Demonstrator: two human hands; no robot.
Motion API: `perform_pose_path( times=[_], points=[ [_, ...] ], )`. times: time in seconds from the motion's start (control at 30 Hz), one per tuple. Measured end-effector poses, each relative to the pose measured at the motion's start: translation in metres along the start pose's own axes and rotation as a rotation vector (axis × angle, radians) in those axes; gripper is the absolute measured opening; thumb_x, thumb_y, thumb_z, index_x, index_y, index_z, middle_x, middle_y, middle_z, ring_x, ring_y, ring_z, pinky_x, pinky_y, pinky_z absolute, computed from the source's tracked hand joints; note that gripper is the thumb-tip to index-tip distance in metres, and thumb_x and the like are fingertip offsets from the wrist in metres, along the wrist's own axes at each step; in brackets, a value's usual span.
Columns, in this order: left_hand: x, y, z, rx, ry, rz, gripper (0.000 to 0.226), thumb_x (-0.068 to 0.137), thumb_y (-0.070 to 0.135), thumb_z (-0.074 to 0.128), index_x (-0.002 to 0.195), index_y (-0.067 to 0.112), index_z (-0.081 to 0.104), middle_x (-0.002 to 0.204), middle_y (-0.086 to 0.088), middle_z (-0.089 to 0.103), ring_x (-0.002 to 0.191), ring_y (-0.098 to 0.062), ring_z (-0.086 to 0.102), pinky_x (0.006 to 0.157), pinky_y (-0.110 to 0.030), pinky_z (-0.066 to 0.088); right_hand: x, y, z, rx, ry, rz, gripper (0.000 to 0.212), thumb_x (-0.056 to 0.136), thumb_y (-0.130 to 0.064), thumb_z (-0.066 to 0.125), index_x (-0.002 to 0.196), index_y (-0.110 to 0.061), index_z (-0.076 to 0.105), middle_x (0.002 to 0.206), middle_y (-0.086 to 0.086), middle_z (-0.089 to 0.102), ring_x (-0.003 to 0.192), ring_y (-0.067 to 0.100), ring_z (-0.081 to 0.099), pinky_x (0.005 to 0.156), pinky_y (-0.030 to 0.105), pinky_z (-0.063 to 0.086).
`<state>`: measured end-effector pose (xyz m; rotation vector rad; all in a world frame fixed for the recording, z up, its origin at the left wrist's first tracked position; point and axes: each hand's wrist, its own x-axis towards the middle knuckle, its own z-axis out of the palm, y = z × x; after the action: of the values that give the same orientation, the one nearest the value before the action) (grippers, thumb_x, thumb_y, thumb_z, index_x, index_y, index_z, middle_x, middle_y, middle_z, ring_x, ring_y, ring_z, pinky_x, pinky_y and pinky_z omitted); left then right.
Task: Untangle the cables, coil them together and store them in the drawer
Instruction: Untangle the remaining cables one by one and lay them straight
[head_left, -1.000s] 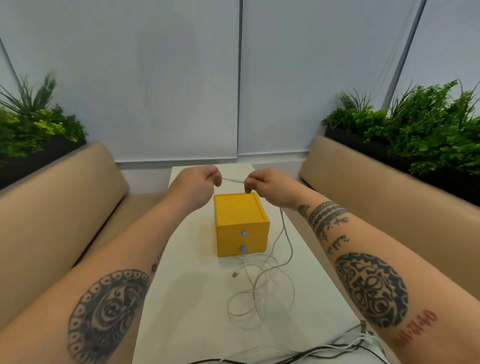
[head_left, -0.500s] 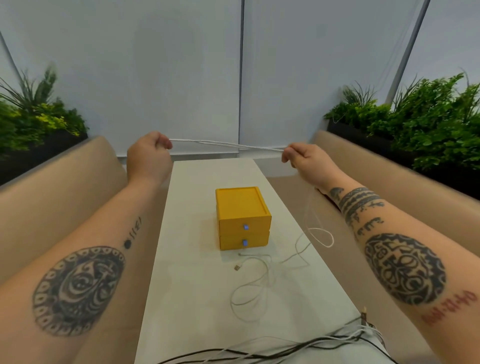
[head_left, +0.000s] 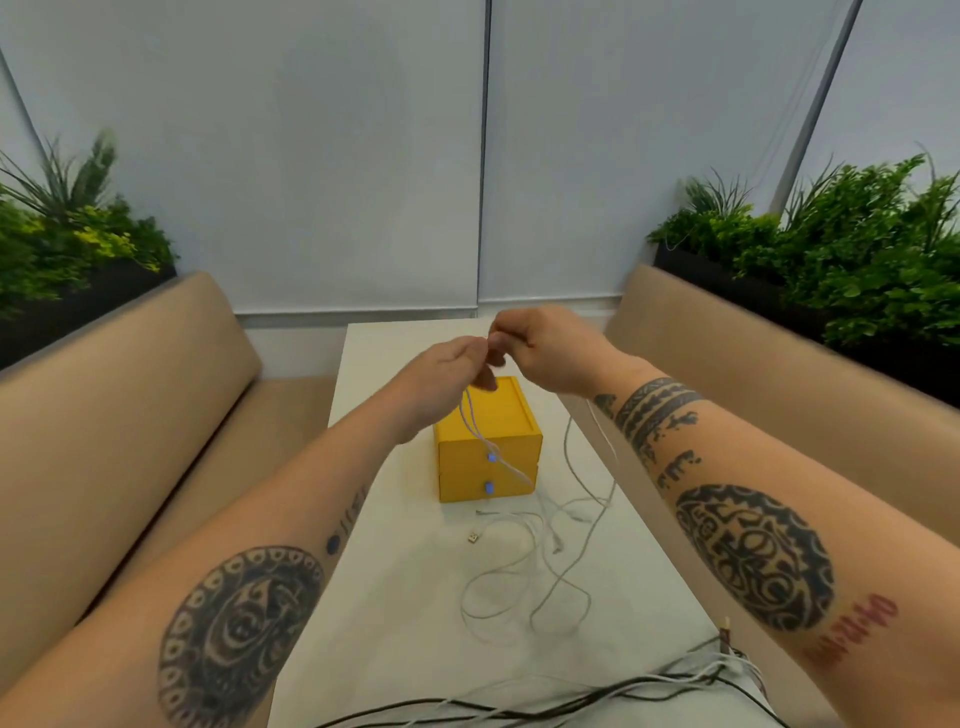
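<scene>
This is a seating booth, the kind found in an office lounge or a café. Two tan upholstered benches, the left bench (head_left: 119, 374) and the right bench (head_left: 753, 353), face each other across a narrow white table (head_left: 395, 597). Behind each backrest stands a black planter (head_left: 883, 358) packed with green foliage (head_left: 857, 234). Pale roller blinds (head_left: 311, 156), drawn down, close off the far end.

White table (head_left: 395, 597) runs between left bench (head_left: 119, 395) and right bench (head_left: 737, 353) — both tan, cushioned. Left plants (head_left: 67, 234), right plants (head_left: 857, 244) in dark planters behind backrests — pale blinds (head_left: 311, 156) cover back wall.
</scene>
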<state>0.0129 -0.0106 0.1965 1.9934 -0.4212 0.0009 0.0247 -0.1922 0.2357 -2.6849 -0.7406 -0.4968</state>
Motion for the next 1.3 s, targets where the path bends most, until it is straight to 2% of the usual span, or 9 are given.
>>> perform_pose_path(
  times=[0.07,0.13,0.23,0.37,0.5,0.6,0.83,1.03,1.3],
  points=[
    [-0.002,0.005,0.001,-0.033,0.007,0.002,0.032,0.105,0.028,0.041,0.084,0.020,0.064,0.074,-0.004,0.055,0.069,-0.021,0.058,0.073,-0.036,0.053,-0.004,0.001,-0.005,-0.015,-0.025,-0.007,0.022,0.101,-0.034,0.049,0.086,-0.028,0.064,0.066,-0.017,0.052,0.067,0.009,0.051,0.061,0.027,0.036],
    [-0.001,0.010,-0.004,0.159,0.031,0.049,0.033,0.103,0.025,0.043,0.076,0.021,0.061,0.065,0.005,0.048,0.064,-0.018,0.046,0.060,-0.030,0.041,-0.010,0.005,-0.010,-0.013,-0.070,0.001,0.026,0.102,-0.038,0.047,0.090,-0.028,0.067,0.069,-0.019,0.055,0.068,0.001,0.053,0.060,0.023,0.036],
    [0.003,0.018,-0.009,0.408,0.086,0.120,0.034,0.102,0.028,0.044,0.071,0.025,0.059,0.061,0.007,0.049,0.061,-0.016,0.044,0.056,-0.029,0.033,-0.020,0.016,-0.010,-0.005,-0.110,0.050,0.032,0.102,-0.045,0.041,0.086,-0.030,0.065,0.078,-0.010,0.063,0.075,0.010,0.058,0.067,0.031,0.043],
    [0.000,0.021,-0.017,0.553,0.210,0.155,0.032,0.101,0.027,0.043,0.075,0.024,0.060,0.071,0.006,0.059,0.072,-0.021,0.054,0.064,-0.033,0.040,-0.031,0.034,-0.014,0.024,-0.109,0.100,0.032,0.104,-0.041,0.040,0.087,-0.027,0.063,0.087,-0.007,0.065,0.081,0.013,0.057,0.076,0.034,0.045],
    [-0.004,-0.001,-0.043,0.608,0.339,0.095,0.025,0.099,0.025,0.044,0.081,0.026,0.062,0.089,0.006,0.065,0.086,-0.022,0.056,0.073,-0.033,0.043,-0.057,0.064,-0.018,0.011,-0.100,0.193,0.030,0.104,-0.035,0.042,0.079,-0.027,0.057,0.074,-0.015,0.055,0.070,-0.001,0.048,0.070,0.029,0.035],
    [-0.007,-0.018,-0.048,0.715,0.300,0.073,0.028,0.100,0.034,0.042,0.076,0.031,0.056,0.087,0.006,0.066,0.083,-0.022,0.058,0.071,-0.034,0.047,-0.076,0.078,-0.008,-0.018,-0.102,0.223,0.030,0.104,-0.033,0.043,0.079,-0.026,0.056,0.071,-0.016,0.053,0.069,-0.002,0.048,0.069,0.030,0.034],
    [-0.012,-0.028,-0.043,0.793,0.237,-0.035,0.028,0.099,0.031,0.042,0.074,0.037,0.052,0.090,0.010,0.064,0.086,-0.021,0.056,0.073,-0.034,0.047,-0.104,0.114,0.047,-0.044,-0.187,0.320,0.034,0.101,-0.048,0.034,0.073,-0.036,0.048,0.071,-0.006,0.058,0.074,0.022,0.056,0.071,0.038,0.047],
    [-0.023,-0.050,-0.055,0.855,0.210,-0.162,0.028,0.102,0.032,0.042,0.076,0.032,0.054,0.088,0.001,0.066,0.082,-0.024,0.055,0.064,-0.033,0.038,-0.147,0.156,0.055,-0.067,-0.243,0.399,0.035,0.103,-0.047,0.034,0.075,-0.030,0.046,0.064,-0.006,0.052,0.067,0.019,0.052,0.066,0.038,0.045],
    [-0.029,-0.042,-0.045,0.731,0.183,-0.302,0.029,0.102,0.027,0.044,0.088,0.015,0.066,0.095,-0.004,0.065,0.087,-0.024,0.054,0.069,-0.032,0.041,-0.209,0.190,0.075,-0.014,-0.376,0.574,0.036,0.105,-0.045,0.033,0.078,-0.027,0.049,0.073,-0.008,0.056,0.069,0.008,0.053,0.064,0.028,0.040]
  ],
)
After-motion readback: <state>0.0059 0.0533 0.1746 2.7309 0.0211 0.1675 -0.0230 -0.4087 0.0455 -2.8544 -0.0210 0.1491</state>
